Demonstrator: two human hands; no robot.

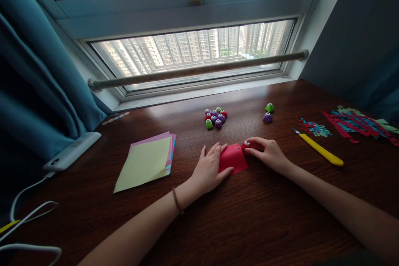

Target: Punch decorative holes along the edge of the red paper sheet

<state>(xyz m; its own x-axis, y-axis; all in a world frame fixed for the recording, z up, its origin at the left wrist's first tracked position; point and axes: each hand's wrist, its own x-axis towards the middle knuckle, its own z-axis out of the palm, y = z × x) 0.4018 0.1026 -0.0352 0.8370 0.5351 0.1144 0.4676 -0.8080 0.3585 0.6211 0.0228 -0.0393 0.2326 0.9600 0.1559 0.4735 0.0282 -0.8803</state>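
A piece of red paper [232, 158] lies on the dark wooden table, with small punched holes near its upper right edge. My left hand [210, 166] rests flat across the paper's left part, fingers apart, pressing it to the table. At the paper's right edge, my right hand [268, 153] pinches a small red craft punch [245, 145] between thumb and fingers. The punch touches the paper's upper right edge; my fingers cover part of it.
Several small punches [215, 118] cluster ahead, with a green punch [269, 107] and a purple punch [267, 117] farther right. Coloured sheets [143, 162] lie left. A yellow craft knife [322, 149], tiny paper bits [316, 128] and paper strips [361, 122] lie right.
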